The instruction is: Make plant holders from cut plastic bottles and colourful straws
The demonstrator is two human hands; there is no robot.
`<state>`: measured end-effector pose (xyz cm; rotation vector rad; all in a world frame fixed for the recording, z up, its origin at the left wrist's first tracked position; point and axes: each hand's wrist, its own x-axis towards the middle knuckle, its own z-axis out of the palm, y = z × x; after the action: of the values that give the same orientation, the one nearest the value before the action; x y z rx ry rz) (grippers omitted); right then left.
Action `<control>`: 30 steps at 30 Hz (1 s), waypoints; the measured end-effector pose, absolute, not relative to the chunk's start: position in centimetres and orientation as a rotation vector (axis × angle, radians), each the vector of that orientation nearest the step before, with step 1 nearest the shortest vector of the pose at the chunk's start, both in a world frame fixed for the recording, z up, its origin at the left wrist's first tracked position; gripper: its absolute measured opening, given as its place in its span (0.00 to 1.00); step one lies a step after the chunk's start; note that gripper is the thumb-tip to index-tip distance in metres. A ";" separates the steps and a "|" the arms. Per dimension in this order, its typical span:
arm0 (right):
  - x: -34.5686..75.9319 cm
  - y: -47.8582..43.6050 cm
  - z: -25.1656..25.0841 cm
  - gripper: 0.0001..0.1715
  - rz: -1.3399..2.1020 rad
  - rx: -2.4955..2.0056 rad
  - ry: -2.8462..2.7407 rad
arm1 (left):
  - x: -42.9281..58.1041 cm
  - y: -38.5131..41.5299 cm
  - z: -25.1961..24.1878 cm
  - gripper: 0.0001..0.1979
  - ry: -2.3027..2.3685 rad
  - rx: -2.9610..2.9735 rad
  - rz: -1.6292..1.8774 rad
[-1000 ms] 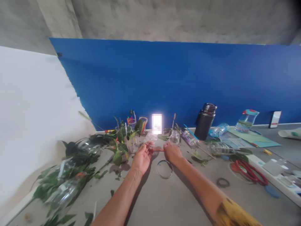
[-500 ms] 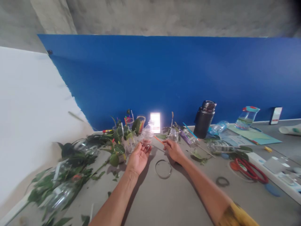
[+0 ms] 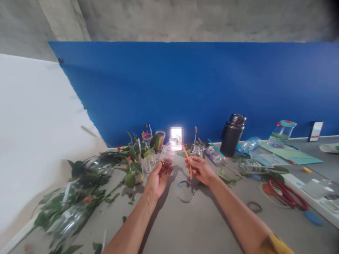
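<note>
My left hand [image 3: 158,178] is wrapped under a clear plastic bottle [image 3: 166,155] that tilts away from me to the right. Part of the bottle's top is lost in a bright blurred patch. Pinched in the fingers of my right hand [image 3: 202,170] is an orange straw [image 3: 188,157], slanting up and left toward the bottle but seemingly apart from it. A thin clear ring [image 3: 185,201] lies on the grey table [image 3: 169,225] below, between both hands.
Leafy cuttings [image 3: 103,188] and clear bottles spread at the left. Behind stands a cup of coloured straws [image 3: 160,140] against a blue panel [image 3: 169,84]. To the right are a black thermos [image 3: 232,137], a water jug [image 3: 282,134], red-handled scissors [image 3: 287,194] and a power strip [image 3: 325,208].
The orange straw has swung from lying low to a steeper upward slant in my right hand. My right hand has shifted slightly right, and the view has moved a little.
</note>
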<state>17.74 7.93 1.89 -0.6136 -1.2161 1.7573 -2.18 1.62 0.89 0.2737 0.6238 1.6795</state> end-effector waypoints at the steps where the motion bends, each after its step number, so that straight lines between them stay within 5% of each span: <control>1: 17.6 7.8 1.9 0.26 1.745 -0.609 -1.193 | -2.2 1.6 0.7 0.05 0.637 0.277 1.678; 16: 16.8 7.4 1.0 0.18 2.156 -0.831 -1.264 | -1.6 1.5 0.8 0.04 0.673 0.326 1.701; 22: 19.8 8.4 1.9 0.15 2.262 -0.563 -1.513 | -1.6 1.5 0.2 0.04 0.692 0.413 1.660; 30: 19.3 7.7 2.1 0.32 1.963 -0.404 -1.242 | -1.9 1.1 0.4 0.08 0.638 0.448 1.617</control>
<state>19.25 7.75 2.08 -0.4036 -1.2424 1.9628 -1.90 1.08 0.43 0.4475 0.6380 1.6165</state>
